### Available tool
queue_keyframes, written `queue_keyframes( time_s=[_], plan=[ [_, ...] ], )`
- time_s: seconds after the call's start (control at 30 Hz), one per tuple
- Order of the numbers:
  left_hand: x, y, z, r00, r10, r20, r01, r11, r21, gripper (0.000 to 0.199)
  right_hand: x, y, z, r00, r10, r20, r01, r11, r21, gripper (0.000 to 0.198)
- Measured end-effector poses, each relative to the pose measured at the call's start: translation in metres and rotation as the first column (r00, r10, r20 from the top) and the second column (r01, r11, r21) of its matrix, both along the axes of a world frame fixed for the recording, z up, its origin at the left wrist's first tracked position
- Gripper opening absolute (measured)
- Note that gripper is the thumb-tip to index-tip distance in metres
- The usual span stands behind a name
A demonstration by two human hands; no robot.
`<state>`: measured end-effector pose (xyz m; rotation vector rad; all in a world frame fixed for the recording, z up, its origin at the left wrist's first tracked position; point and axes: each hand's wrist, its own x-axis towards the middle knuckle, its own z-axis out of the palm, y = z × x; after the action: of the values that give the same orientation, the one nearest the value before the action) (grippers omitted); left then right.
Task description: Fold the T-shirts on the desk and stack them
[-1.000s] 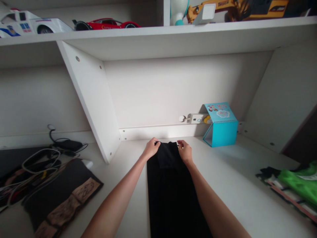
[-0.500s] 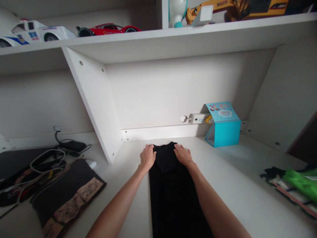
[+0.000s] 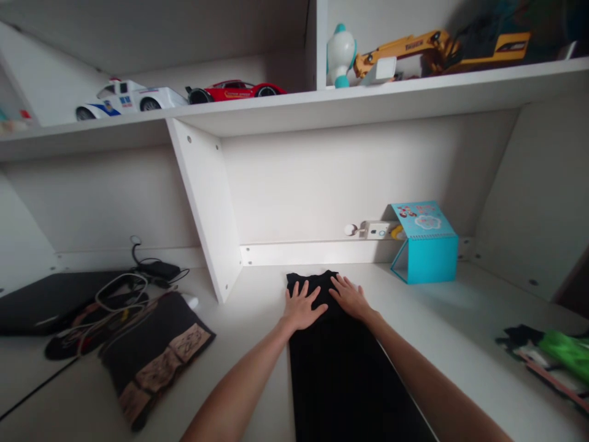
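Resting on long, flat black cloth (image 3: 343, 380), left hand (image 3: 304, 309) and right hand (image 3: 352, 299) spread their fingers; uneven pushing could wrinkle it.

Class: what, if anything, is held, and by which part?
Nothing: the left hand and right hand lie open on the far end of the black cloth.

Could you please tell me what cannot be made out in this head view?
Head view:
Black cloth: near end cut off by the bottom edge; patches under the left hand and right hand covered.
Green cloth: cut off by the right edge.
Power strip: right end hidden by the blue calendar.
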<state>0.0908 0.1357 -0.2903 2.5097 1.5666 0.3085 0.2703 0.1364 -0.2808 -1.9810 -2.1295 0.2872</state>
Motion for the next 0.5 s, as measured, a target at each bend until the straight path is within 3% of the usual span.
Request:
queue_keyframes(
  time_s=[0.17,0.33,0.43,0.5],
  plan=[
    [0.0,-0.003,0.005,0.999,0.007,-0.05,-0.007,1.0,0.002,0.068,0.01,-0.101,0.014,0.96,0.279,0.017,-0.277,0.958,-0.074,0.067],
    [0.014,-0.015,0.031,0.983,0.038,-0.18,-0.049,0.997,-0.056,0.061,0.025,-0.218,0.032,0.921,0.381,-0.078,-0.389,0.904,-0.176,0.069],
    [0.022,-0.046,0.054,0.984,-0.008,-0.178,-0.008,0.996,-0.089,0.063,0.043,-0.262,0.041,0.914,0.382,-0.135,-0.405,0.883,-0.238,0.067],
    [0.019,-0.087,0.067,0.986,-0.125,-0.111,0.11,0.986,-0.127,0.067,0.058,-0.282,0.041,0.918,0.371,-0.14,-0.395,0.886,-0.243,0.067]
  ],
)
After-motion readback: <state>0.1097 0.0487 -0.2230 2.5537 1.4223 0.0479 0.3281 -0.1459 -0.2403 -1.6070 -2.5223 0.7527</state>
